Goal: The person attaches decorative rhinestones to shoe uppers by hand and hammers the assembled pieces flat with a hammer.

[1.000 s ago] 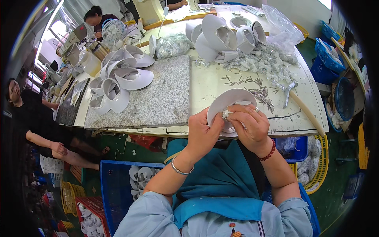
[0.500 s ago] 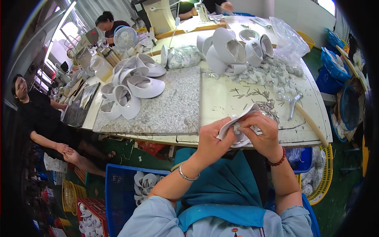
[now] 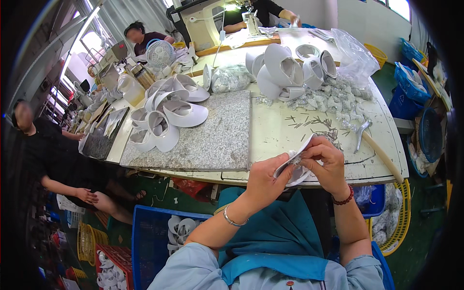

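A white curved shoe upper (image 3: 296, 181) is held between both hands just over the table's front edge. My left hand (image 3: 268, 177) grips its left side, with the thumb pressed inside. My right hand (image 3: 326, 163) pinches at its right side, fingers closed around a small whitish, glittery piece (image 3: 296, 160) that is mostly hidden. Behind the hands, thin metal pins (image 3: 316, 123) lie scattered on the white table (image 3: 270, 130). A heap of silvery-white ornaments (image 3: 333, 99) spreads farther back. Next to the pins rests a silver metal tool (image 3: 360, 136).
Finished-looking white uppers (image 3: 186, 113) are piled on a grey stone slab (image 3: 212, 140); more white uppers (image 3: 278, 72) stand beyond. A blue crate (image 3: 145, 237) is at my left. A sewing machine (image 3: 208, 26) stands at the back. One person (image 3: 53, 154) sits at left; others work behind.
The view has shifted slightly, so the table sits lower and to the right. The upper is turned more edge-on in my hands, and both hands still hold it.
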